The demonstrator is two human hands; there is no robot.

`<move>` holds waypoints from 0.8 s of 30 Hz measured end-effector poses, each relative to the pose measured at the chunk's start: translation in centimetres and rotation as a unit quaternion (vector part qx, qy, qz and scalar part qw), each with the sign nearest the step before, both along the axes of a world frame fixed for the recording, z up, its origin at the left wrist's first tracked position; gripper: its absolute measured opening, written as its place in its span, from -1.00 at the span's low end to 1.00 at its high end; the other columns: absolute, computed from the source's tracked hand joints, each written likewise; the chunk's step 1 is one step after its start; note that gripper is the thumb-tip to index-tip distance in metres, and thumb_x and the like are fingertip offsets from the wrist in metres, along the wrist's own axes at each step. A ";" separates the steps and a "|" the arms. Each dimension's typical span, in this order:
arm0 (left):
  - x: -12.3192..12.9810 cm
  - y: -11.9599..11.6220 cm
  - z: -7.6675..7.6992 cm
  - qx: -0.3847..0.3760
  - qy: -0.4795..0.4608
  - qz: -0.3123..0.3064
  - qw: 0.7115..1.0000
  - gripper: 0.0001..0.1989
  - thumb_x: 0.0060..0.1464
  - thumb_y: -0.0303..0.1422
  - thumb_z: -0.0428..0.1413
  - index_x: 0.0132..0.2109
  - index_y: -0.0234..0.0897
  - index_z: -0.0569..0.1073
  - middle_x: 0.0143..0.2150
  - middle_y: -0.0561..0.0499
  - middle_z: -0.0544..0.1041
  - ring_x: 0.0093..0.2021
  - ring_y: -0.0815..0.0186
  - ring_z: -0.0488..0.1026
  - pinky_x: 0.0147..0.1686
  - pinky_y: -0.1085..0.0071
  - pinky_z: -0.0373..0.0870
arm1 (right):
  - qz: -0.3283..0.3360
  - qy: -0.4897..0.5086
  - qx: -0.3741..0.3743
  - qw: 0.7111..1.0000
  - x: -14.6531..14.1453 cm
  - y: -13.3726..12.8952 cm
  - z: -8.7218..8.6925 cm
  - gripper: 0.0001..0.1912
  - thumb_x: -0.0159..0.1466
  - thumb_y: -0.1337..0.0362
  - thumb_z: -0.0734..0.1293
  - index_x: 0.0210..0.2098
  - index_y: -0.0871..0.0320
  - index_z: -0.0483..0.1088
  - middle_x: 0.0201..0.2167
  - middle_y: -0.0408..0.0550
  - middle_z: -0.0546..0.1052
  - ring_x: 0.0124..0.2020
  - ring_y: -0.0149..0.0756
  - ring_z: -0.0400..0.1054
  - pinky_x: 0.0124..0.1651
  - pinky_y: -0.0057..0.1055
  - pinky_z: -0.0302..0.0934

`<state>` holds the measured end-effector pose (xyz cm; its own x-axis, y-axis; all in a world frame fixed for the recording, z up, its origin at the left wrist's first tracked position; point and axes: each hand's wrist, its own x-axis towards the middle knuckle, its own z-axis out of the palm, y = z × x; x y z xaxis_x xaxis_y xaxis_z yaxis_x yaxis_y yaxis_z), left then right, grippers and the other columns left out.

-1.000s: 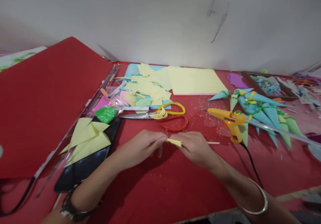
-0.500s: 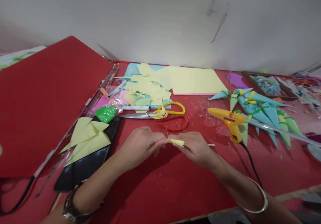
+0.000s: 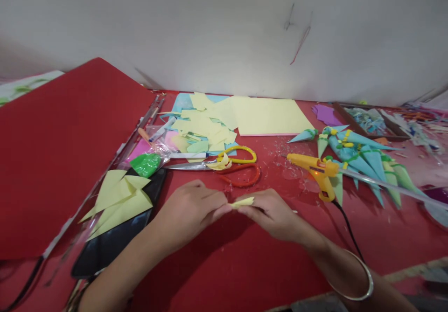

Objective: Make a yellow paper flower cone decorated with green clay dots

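Between my two hands is a small yellow folded paper strip point(image 3: 243, 203), its loose end fanning slightly. My left hand point(image 3: 196, 209) pinches its left end between thumb and fingers. Closed around the right side of the same paper, my right hand point(image 3: 275, 213) also has the tip of a thin pale stick point(image 3: 295, 211) showing beyond it; how that stick is held is hidden. Just past my hands lie scissors point(image 3: 241, 174) with one yellow and one red handle loop, and a curled yellow scrap point(image 3: 223, 162) rests on them.
A yellow hot glue gun point(image 3: 317, 167) with a black cord lies right, beside blue and green paper cones point(image 3: 364, 158). Yellow sheets point(image 3: 273, 116) and scraps point(image 3: 206, 125) lie at the back. Cut papers point(image 3: 119, 200) sit on a black phone-like slab point(image 3: 105, 251) beside a red board point(image 3: 70, 153).
The yellow paper has turned in my fingers, so its fanned end now points more upward. My right fingers have shifted along it. The whole view has moved slightly.
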<state>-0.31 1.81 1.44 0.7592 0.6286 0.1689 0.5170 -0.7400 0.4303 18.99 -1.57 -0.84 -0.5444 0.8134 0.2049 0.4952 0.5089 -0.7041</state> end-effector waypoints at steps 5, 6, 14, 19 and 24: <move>-0.4 -1.2 0.5 -0.141 -0.046 0.041 0.988 -0.56 0.18 -0.24 -0.23 -0.61 -0.27 0.24 -0.75 0.18 0.26 -0.67 0.46 0.18 -0.40 0.46 0.13 | 0.008 -0.024 0.073 0.997 -0.3 -0.2 -0.2 -0.62 0.33 0.14 0.01 -0.15 0.07 0.41 -0.41 -0.19 0.55 -0.43 -0.46 0.40 -0.38 -0.58 0.17; -0.4 -1.6 0.4 -0.214 -0.064 0.072 0.972 -0.55 0.18 -0.23 -0.24 -0.62 -0.27 0.22 -0.78 0.19 0.22 -0.70 0.47 0.16 -0.43 0.48 0.14 | 0.008 -0.049 0.116 0.992 -0.3 -0.3 -0.2 -0.61 0.34 0.15 0.00 -0.12 0.09 0.39 -0.47 -0.19 0.53 -0.49 -0.46 0.37 -0.43 -0.56 0.13; -0.4 -3.5 -0.9 -0.538 -0.153 0.198 0.805 -0.48 0.11 -0.03 -0.31 -0.65 -0.24 0.15 -0.87 0.22 0.00 -0.81 0.48 -0.07 -0.71 0.52 -0.03 | 0.039 -0.223 0.366 0.903 -1.3 -1.2 0.9 -0.72 0.30 0.42 0.07 -0.11 0.32 0.33 -0.65 -0.16 0.38 -0.63 -0.41 0.19 -0.54 -0.40 -0.09; -1.4 -3.3 -0.1 -0.159 -0.037 0.142 0.976 -0.55 0.17 -0.19 -0.24 -0.58 -0.27 0.26 -0.71 0.07 0.31 -0.65 0.37 0.22 -0.51 0.44 0.11 | 0.034 -0.118 0.118 0.985 -2.1 -1.1 1.2 -0.68 0.35 0.29 0.01 -0.28 0.18 0.36 -0.53 -0.17 0.45 -0.52 -0.46 0.28 -0.48 -0.51 0.02; -2.4 -2.7 1.0 0.016 -0.002 -0.002 1.000 -0.58 0.18 -0.25 -0.19 -0.57 -0.28 0.30 -0.68 0.09 0.36 -0.66 0.42 0.20 -0.45 0.42 0.12 | 0.085 -0.011 -0.072 0.994 -2.2 -1.1 2.1 -0.67 0.33 0.22 0.05 -0.38 0.20 0.35 -0.52 -0.22 0.44 -0.51 -0.52 0.27 -0.48 -0.62 0.05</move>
